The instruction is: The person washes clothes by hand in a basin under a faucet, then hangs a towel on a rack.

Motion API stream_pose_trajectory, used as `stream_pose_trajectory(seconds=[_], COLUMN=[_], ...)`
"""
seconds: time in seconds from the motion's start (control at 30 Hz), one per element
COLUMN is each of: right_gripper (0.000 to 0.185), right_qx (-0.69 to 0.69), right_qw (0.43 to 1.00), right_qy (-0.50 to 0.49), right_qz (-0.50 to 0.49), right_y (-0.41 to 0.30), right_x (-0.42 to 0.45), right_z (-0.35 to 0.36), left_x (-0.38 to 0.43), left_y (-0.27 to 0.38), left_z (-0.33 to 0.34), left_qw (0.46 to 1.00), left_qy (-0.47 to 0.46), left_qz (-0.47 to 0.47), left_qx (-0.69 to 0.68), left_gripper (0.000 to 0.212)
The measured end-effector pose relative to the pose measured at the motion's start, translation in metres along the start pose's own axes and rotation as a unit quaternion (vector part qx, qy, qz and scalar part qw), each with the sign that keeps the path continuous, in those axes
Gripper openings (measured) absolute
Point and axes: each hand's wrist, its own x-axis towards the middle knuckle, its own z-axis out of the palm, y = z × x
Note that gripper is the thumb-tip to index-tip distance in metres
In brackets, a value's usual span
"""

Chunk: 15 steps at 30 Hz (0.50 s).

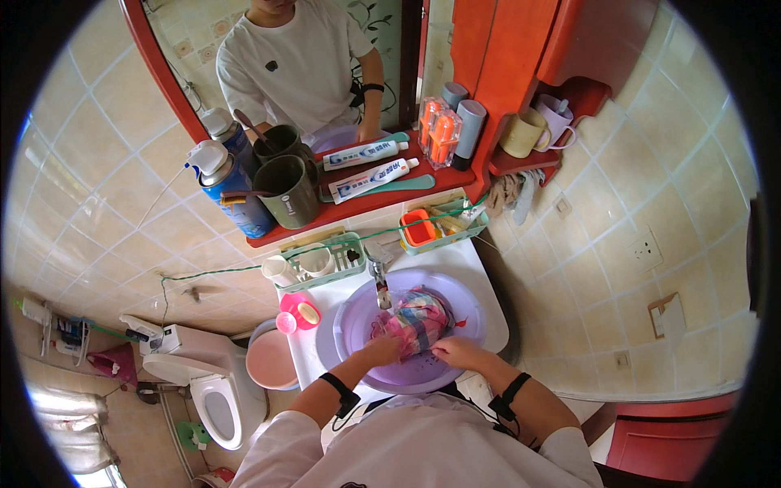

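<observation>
A purple plastic basin [471, 305] stands on the white washstand under a chrome faucet [382, 291]. Inside it lies a bunched pink, blue and white checked cloth [421, 317]. My left hand [385, 350] rests on the cloth's lower left part, its fingertips partly hidden against the fabric. At the cloth's lower right edge is my right hand [456, 352], with thumb and fingers pinched together; whether fabric is between them is unclear. Small dark specks show in the basin between the hands.
Beside the basin sits a pink container [302, 308]. Green baskets [323, 278] line the back of the washstand. Above, a red shelf [366, 204] holds dark cups, toothpaste tubes and spray cans. A pink basin [271, 360] and a toilet [216, 402] are at the left.
</observation>
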Motion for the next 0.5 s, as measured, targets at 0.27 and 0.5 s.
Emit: stream_pose_trajectory(seconds=[0.27, 0.5], right_gripper=[0.022, 0.023], right_qx=[-0.119, -0.128], right_qw=[0.993, 0.991], right_qy=[0.021, 0.015], right_qz=[0.010, 0.039], right_y=[0.001, -0.003], right_x=[-0.017, -0.016], right_z=[-0.012, -0.012], left_x=[-0.013, 0.015], left_y=[-0.056, -0.039], left_z=[0.065, 0.038], left_qw=[0.997, 0.965], left_qy=[0.027, -0.051], left_qz=[-0.034, -0.125], left_qx=[-0.059, -0.224], left_gripper=[0.038, 0.057])
